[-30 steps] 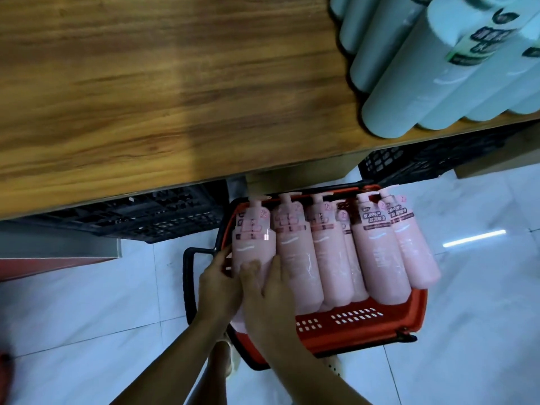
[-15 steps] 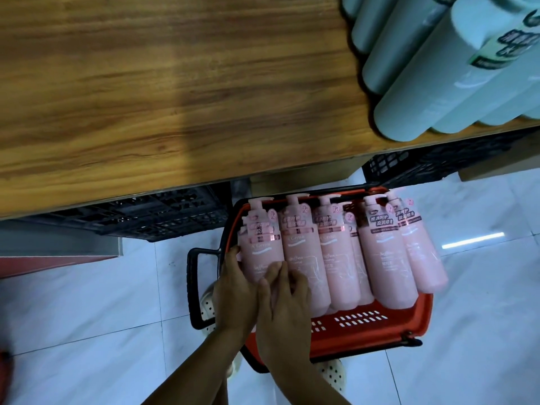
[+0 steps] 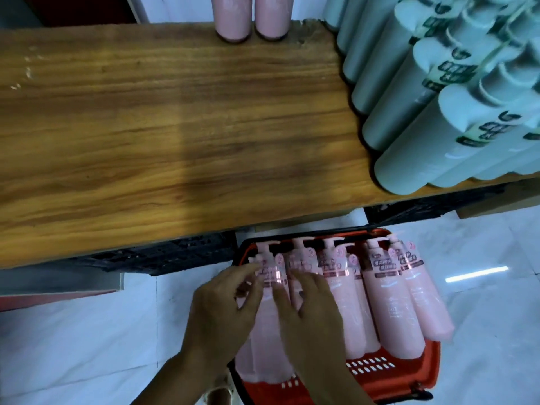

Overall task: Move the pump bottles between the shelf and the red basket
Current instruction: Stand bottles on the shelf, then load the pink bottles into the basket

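In basket, left hand, right hand on Chinese-labelled pump bottles

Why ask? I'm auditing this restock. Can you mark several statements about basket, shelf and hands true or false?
The red basket holds pink pump bottles lying down. True.
The red basket sits on the wooden shelf. False: it sits on the white floor.
At the shelf's back edge stand two pink bottles. True.
The pale green bottles fill the shelf's left side. False: its right side.
The left hand and right hand are over the basket's left end. True.
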### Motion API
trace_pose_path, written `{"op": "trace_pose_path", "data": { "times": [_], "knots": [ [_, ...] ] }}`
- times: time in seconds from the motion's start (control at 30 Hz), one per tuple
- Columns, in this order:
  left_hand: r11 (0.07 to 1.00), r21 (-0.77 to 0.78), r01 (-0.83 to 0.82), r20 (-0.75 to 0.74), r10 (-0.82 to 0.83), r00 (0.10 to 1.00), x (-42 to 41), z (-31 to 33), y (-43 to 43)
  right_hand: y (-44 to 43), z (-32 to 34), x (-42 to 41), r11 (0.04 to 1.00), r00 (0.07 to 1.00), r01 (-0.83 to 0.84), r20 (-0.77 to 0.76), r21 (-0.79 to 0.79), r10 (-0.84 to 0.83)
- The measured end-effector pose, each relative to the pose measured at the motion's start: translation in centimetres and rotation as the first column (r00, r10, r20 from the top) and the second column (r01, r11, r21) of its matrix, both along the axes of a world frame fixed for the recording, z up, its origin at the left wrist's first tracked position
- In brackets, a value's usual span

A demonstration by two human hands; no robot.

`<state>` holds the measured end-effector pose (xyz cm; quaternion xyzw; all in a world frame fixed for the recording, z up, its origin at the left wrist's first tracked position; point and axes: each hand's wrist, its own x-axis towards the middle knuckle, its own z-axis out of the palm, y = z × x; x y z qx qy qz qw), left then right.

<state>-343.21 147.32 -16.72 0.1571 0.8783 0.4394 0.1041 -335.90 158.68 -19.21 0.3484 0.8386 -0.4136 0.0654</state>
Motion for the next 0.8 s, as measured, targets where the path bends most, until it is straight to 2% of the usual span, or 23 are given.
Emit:
{"op": "trace_pose_path", "data": {
  "times": [0.1, 0.17, 0.27, 0.33, 0.43, 0.53, 0.67, 0.8],
  "knots": [
    [0.994, 0.103, 0.04, -0.239, -0.015, 0.971, -4.8, 2.0, 0.7, 2.6, 4.0, -5.7, 0.998, 0.972, 0.043, -0.231, 0.052, -0.03],
    [0.985, 0.169, 0.046, -0.314, 0.01, 0.949, -9.7, 3.7, 2.0, 4.3, 6.0, -10.1, 0.994, 0.94, 0.03, -0.34, 0.102, 0.006],
    [0.974, 0.22, -0.061, -0.204, 0.107, 0.973, -16.9, 5.3, 4.9, 7.0, 7.3, -16.8, 0.98, 0.948, -0.012, -0.311, 0.196, 0.074],
    [0.971, 0.207, -0.121, -0.077, 0.139, 0.987, -22.1, 5.5, 7.3, 8.7, 7.4, -21.5, 0.978, 0.969, 0.013, -0.246, 0.21, 0.04],
    [0.975, 0.121, -0.184, -0.06, 0.192, 0.979, -29.7, 5.8, 10.1, 10.6, 7.7, -27.5, 0.98, 0.982, 0.052, -0.189, 0.193, -0.014],
    [0.951, 0.134, -0.278, 0.016, 0.278, 0.96, -37.5, 6.5, 11.5, 12.4, 8.9, -32.3, 0.982, 0.981, 0.078, -0.191, 0.17, -0.045],
    [0.971, -0.072, -0.229, 0.021, 0.232, 0.973, -44.5, 7.1, 12.8, 13.4, 9.8, -36.4, 0.979, 0.972, 0.11, -0.224, 0.173, -0.07],
    [0.992, -0.01, -0.125, -0.014, 0.125, 0.992, -47.4, 7.4, 14.2, 12.8, 9.2, -37.9, 0.978, 0.977, 0.094, -0.207, 0.187, -0.055]
  ]
}}
